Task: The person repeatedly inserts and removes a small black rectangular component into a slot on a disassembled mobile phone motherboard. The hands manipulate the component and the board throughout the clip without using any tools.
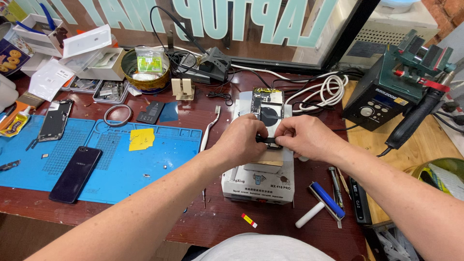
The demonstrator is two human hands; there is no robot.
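Clutter on the dark red wooden counter (193,121)

Left of the fingers: blue rubber work mat (121,164), dark glossy smartphone (75,174), yellow sticky note (141,139). To their right: green-black soldering station (382,99), blue-headed white-handled roller (324,205).

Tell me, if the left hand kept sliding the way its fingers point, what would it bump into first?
Probably the right hand: the left hand points rightward at it, both pinching a small black part over the opened phone.

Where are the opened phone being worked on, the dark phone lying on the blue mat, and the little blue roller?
opened phone (267,108), head view, on its exposed inner parts.
dark phone (76,174), head view, middle of its back.
blue roller (328,200), head view, on the blue drum.
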